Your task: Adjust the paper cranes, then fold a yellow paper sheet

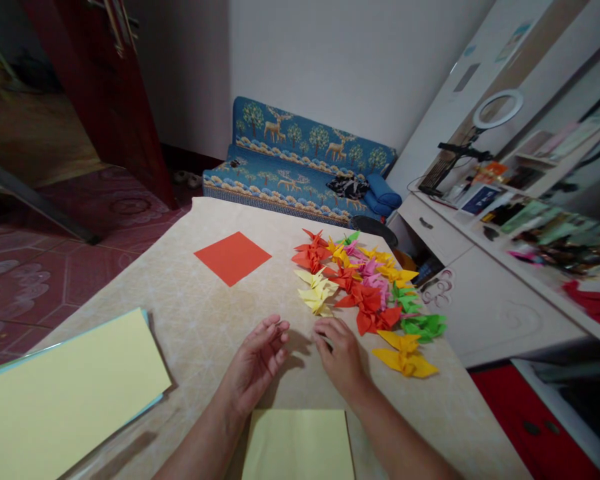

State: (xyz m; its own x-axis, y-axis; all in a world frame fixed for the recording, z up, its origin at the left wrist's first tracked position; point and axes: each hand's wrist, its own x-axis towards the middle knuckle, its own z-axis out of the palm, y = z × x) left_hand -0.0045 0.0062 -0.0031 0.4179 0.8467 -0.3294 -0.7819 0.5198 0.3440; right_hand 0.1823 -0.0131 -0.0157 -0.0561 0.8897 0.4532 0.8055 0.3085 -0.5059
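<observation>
Many bright, sharply folded paper cranes (368, 301)

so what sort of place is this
Probably a room in someone's home, judging by the blue deer-patterned fabric sofa, the white dresser with a cluttered top and the dark red door.

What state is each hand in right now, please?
Left hand: open, palm showing, nothing seen in it.
Right hand: loosely curled; whether it holds anything cannot be told.

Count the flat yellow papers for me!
2 showing: the left paper, at the picture's left edge, and the middle paper, at its bottom edge. More may be hidden underneath.
</observation>
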